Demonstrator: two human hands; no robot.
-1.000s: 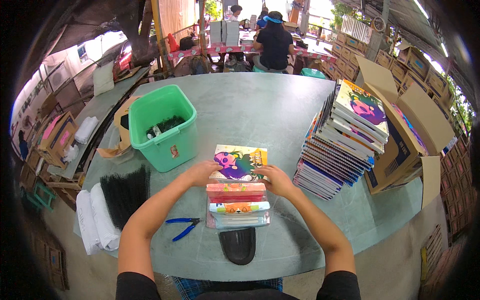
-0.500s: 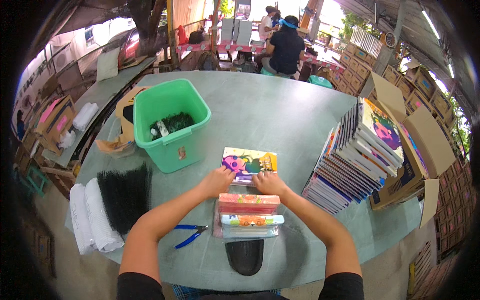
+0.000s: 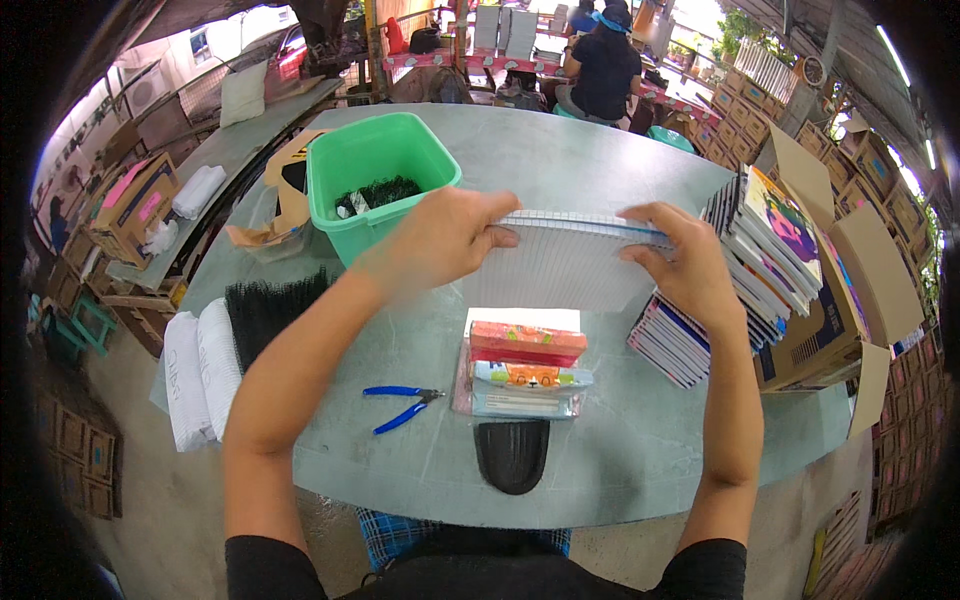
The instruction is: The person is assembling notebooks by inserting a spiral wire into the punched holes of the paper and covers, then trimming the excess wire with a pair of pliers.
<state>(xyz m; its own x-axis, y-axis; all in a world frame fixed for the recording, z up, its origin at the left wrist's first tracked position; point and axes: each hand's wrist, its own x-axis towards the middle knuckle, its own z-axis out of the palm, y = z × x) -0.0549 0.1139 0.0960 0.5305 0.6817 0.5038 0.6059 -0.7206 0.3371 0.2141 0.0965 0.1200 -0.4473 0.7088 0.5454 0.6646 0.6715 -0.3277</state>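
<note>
Raised above the middle of the table, a notebook (image 3: 565,270) with lined pages is held up on edge, its grid-patterned side toward me. My left hand (image 3: 445,240) pinches its upper left corner between thumb and fingers. At the upper right corner, my right hand (image 3: 685,260) is closed on it the same way. Below it on the table lie a red wrapped pack (image 3: 528,343) and a light blue wrapped pack (image 3: 530,392) with an animal picture. A pale flat piece (image 3: 550,317) shows just behind the red pack.
Blue-handled cutters (image 3: 400,405) and a black rounded pad (image 3: 512,455) lie near me. A green bin (image 3: 385,215) with black bristle-like strands stands left, near white bundles (image 3: 200,375) and black strands (image 3: 275,305). Stacked spiral notebooks (image 3: 765,260) and an open carton (image 3: 815,340) stand right.
The colourful-covered book that lay flat under both hands is off that spot. Both hands have risen and moved apart, holding a notebook up on edge. The view has shifted slightly.
</note>
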